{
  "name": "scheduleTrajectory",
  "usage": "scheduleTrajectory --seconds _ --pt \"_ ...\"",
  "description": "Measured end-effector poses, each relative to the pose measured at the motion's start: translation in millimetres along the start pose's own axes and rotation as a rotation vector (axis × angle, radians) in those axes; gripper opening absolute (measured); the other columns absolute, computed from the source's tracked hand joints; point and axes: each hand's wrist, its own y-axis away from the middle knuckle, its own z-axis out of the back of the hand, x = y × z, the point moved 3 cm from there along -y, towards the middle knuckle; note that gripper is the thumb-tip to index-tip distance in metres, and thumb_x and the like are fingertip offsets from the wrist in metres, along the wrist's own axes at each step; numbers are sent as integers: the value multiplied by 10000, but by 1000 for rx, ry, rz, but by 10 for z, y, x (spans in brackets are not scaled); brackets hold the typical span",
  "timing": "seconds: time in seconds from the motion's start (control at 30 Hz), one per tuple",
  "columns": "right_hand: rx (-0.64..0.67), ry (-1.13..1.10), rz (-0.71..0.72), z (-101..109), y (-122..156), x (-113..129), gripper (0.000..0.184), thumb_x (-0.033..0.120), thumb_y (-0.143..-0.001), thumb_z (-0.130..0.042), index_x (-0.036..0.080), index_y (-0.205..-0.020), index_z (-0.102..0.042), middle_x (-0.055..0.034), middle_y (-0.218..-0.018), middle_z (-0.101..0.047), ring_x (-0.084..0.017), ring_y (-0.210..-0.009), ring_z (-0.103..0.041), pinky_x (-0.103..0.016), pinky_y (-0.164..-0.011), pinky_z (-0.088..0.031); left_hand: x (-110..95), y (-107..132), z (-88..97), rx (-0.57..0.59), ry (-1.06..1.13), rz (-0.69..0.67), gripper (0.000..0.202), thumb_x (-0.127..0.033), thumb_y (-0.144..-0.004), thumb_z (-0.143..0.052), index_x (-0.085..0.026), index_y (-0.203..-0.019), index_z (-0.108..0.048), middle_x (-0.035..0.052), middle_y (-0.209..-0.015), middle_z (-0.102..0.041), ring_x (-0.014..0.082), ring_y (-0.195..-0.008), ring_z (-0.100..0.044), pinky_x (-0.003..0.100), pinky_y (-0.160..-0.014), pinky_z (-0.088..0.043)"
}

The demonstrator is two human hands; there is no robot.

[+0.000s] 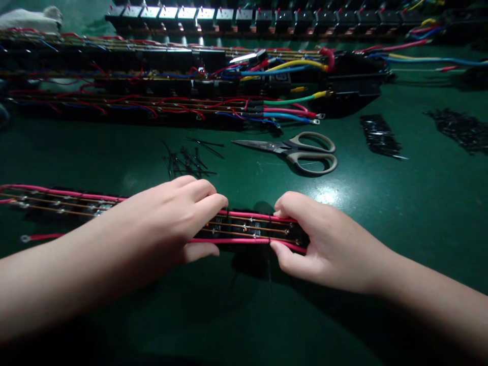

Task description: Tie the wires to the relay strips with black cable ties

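Note:
A long black strip assembly lies across the green table in front of me, with copper-coloured rods along its face. Pink-red wires run along both of its long edges. My left hand grips across its middle, fingers over the far edge and thumb at the near edge. Around the right end, my right hand is closed, its thumb and fingers pressing the two edges. Just beside those fingertips a black cable tie crosses the strip, its thin tail hanging toward me.
Beyond the strip lie scissors and loose black cable ties. Bundled ties and a dark pile of small pieces are at the right. Further back are several wired assemblies with coloured leads and lugs.

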Motion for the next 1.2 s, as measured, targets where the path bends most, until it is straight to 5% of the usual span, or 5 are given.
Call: scheduleTrajectory --seconds 0.17,0.5,1.2 --pt "-6 21 5 -12 13 -6 170 376 -805 -543 217 -861 -521 -7 -748 -578 -151 -563 -521 -276 -487 -341 86 44 -52 124 97 56 315 -263 -818 -785 -180 -1099 -670 64 -1012 -701 247 -865 -699 380 -737 -616" --pt "-2 16 4 -11 -5 12 177 384 -804 -539 216 -858 -523 -8 -740 -577 -148 -554 -520 -274 -466 -330 105 54 -58 177 64 60 209 -335 -924 -628 -227 -1091 -695 54 -1038 -731 269 -884 -718 403 -735 -624" --pt "5 49 25 -7 0 15 187 387 -822 -530 209 -874 -511 -22 -762 -585 -152 -571 -522 -277 -492 -339 156 -45 -31 231 32 148 289 -355 -786 -806 -232 -1004 -663 1 -912 -675 218 -804 -668 298 -651 -484"
